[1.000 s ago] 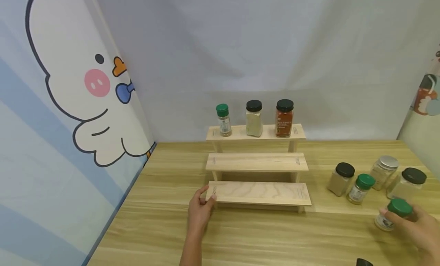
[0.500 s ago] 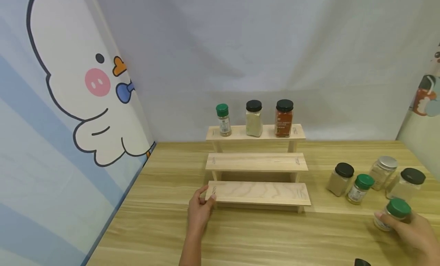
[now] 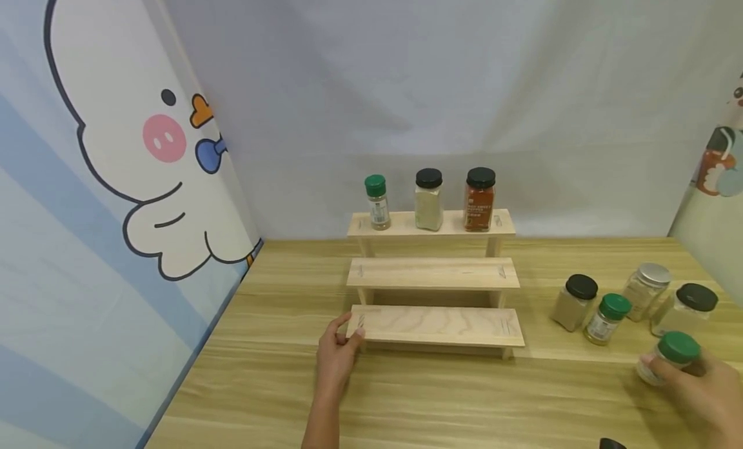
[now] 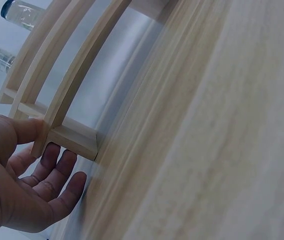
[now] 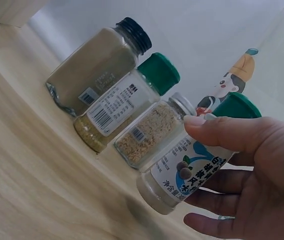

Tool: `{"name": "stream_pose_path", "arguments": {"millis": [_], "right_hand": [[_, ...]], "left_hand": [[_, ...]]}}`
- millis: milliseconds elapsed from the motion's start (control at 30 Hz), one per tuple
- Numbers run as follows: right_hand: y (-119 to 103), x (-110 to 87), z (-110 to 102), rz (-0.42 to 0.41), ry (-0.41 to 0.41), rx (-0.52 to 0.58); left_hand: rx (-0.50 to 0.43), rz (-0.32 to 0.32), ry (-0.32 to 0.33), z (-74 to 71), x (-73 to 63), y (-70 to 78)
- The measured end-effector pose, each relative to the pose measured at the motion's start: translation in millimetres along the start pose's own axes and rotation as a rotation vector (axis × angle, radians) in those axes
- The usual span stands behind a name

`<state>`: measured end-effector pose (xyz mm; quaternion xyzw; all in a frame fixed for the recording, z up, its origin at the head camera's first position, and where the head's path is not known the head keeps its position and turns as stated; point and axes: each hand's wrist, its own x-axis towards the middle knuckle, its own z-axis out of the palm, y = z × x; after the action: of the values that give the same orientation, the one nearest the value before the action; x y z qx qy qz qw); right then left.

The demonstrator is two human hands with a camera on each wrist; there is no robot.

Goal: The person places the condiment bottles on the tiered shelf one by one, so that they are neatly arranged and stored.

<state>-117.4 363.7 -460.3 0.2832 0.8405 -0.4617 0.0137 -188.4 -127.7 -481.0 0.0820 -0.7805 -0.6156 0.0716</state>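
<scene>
"Green-capped jar: where is it?"

"Right part of the table, held in the right hand. Whether its base touches the wood-grain surface, I cannot tell."

"Fingers?"

"Right: thumb laid across the jar just below its cap, fingers curled behind; clamped on it, the lower fingers spread apart. Left hand: thumb above, fingers below, pinching the wooden rack at the left end of its lowest board."

"Handling notes?"

"Judgement only: set thumb against fingers on the body rather than the cap, keep the jar upright, clear of its neighbours. Light left-hand pressure should suffice to steady the rack."

"Materials?"

"Jar: rounded, smooth, clear-walled; white label printed in blue and black; cap probably plastic. Behind it, a silver-lidded jar with coarse, pale grains. Farther along, a black-capped jar: squared, ridged lid, fine tan contents. Rack: pale, apparently unpainted wood, flat boards in three steps."
</scene>
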Motion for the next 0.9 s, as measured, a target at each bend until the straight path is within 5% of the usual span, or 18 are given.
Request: {"name": "stream_pose_path", "arguments": {"millis": [433,667,900], "right_hand": [[-29.1,-13.6,0.7,-0.097,0.038,0.002],[-42.7,-21.0,4.9,-0.216,0.014,0.003],[-53.4,-23.0,14.8,-0.303,-0.029,0.136]], "left_hand": [[-0.002,0.011,-0.001,-0.4,1.1,-0.7],[-0.002,0.010,0.009,0.5,-0.3,0.2],[-0.011,0.006,0.014,-0.2,0.0,0.5]]}}
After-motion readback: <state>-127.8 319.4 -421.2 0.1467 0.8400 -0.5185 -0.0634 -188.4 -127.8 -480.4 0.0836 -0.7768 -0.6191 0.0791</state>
